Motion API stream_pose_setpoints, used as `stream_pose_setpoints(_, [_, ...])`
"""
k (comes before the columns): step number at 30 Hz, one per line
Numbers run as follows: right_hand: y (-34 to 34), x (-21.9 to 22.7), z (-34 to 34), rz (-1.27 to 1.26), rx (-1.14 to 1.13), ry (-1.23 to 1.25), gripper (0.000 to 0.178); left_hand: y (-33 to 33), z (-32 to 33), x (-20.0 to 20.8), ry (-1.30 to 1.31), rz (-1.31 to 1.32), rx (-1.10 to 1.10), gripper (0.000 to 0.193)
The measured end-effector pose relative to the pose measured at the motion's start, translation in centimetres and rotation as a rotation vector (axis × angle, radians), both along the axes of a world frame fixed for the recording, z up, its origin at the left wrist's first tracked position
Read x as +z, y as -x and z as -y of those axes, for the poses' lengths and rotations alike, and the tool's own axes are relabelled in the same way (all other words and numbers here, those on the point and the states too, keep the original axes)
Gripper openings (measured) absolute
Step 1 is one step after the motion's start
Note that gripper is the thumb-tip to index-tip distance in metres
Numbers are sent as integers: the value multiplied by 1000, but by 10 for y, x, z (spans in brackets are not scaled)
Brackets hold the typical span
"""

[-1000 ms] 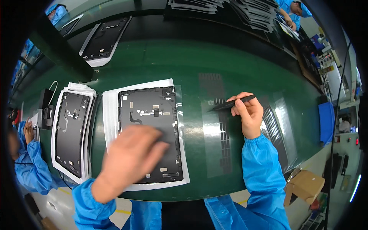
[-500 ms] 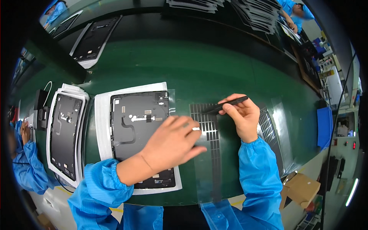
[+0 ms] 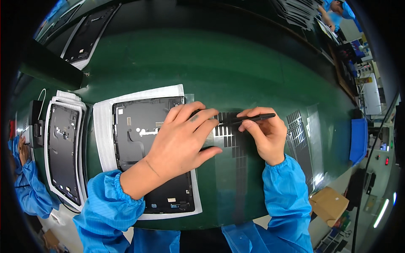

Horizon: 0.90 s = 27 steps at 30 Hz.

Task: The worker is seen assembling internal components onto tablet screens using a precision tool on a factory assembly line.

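My right hand (image 3: pixel 265 133) pinches a pair of black tweezers (image 3: pixel 261 117), whose tips point left over a sheet of small dark rectangular stickers (image 3: pixel 230 141) on clear film. With its thumb apart from the bent fingers, my left hand (image 3: pixel 179 139) reaches across the tablet back shell (image 3: pixel 173 187), fingertips at the sheet's left edge. I see nothing held in it, though its palm side is hidden. The dark shell lies on a white foam sheet (image 3: pixel 103 126), its middle covered by my hand and forearm.
Left of it, a stack of similar shells (image 3: pixel 63 152) sits between white sheets. A second sticker sheet (image 3: pixel 298 137) lies right of my right hand, near a blue bin (image 3: pixel 358 141). A dark post (image 3: pixel 52 69) rises at the back left. Co-workers in blue sit at the edges.
My left hand has moved up to the sticker sheet's upper left edge. The tweezers have come nearer to its fingers. The whole view has shifted slightly.
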State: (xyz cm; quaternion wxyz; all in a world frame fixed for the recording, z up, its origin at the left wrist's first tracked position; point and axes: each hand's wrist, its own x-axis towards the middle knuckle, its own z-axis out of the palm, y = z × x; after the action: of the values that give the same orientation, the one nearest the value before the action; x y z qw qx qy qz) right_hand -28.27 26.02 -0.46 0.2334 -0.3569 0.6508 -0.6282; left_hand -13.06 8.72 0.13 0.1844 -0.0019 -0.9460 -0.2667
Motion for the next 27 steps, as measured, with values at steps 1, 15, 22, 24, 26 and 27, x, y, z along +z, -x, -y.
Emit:
stream_pose_setpoints(1, [1, 0, 0, 3, -2, -5, 17, 0, -1, 1, -5, 3, -2, 49])
stream_pose_setpoints(15, [0, 2, 1, 59, -24, -14, 18, -3, 1, 2, -41, 29, -1, 56])
stream_pose_setpoints(22, [-2, 2, 1, 60, -4, -47, 17, -5, 2, 2, -30, 46, -22, 55])
stream_pose_setpoints(24, [-1, 4, 0, 56, -1, -57, 17, -4, 2, 2, -39, 45, -19, 55])
stream_pose_setpoints(26, [0, 5, 0, 52, -1, -67, 17, -3, 1, 2, -48, 45, -19, 54])
stream_pose_setpoints(27, [1, 4, 0, 62, -9, -58, 17, -2, 1, 2, -46, 39, -15, 54])
